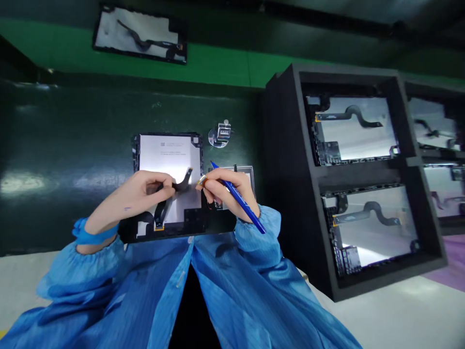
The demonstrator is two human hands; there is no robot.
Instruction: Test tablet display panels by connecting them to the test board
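A display panel (pixel 170 155) with a silvery back and black frame lies on the dark mat in front of me. A black flex cable (pixel 180 185) curves up off its back. My left hand (pixel 140 194) pinches that cable near its middle. My right hand (pixel 227 186) is closed on a blue pen (pixel 240 198), which slants down to the right, and its fingertips also hold the cable's gold connector end (pixel 202 181).
A black foam rack (pixel 286 160) at the right holds similar panels in its slots. A metal tally counter (pixel 221 133) stands behind the panel. Another panel (pixel 141 36) lies on the far green strip. My blue sleeves cover the near table edge.
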